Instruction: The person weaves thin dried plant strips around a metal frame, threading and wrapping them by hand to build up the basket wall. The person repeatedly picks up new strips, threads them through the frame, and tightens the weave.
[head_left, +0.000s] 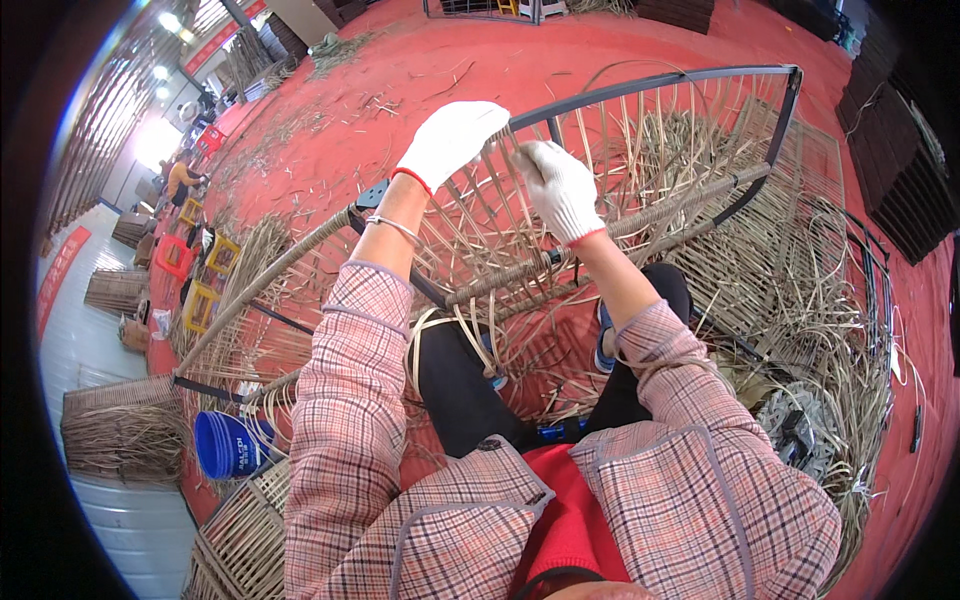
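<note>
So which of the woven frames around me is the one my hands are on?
The half-woven metal frame across your lap; both hands touch its strips.

Your gloved left hand (452,140) and right hand (560,188) pinch rattan strands (500,215) on the dark metal frame (660,85). A blue bucket (228,445) lies left of the frame on the red floor (400,80).

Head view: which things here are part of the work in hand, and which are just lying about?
In use:
- left hand
- right hand
- metal frame
- cane strips

Lying about:
- blue bucket
- yellow stools
- loose cane pile
- finished woven panels
</note>
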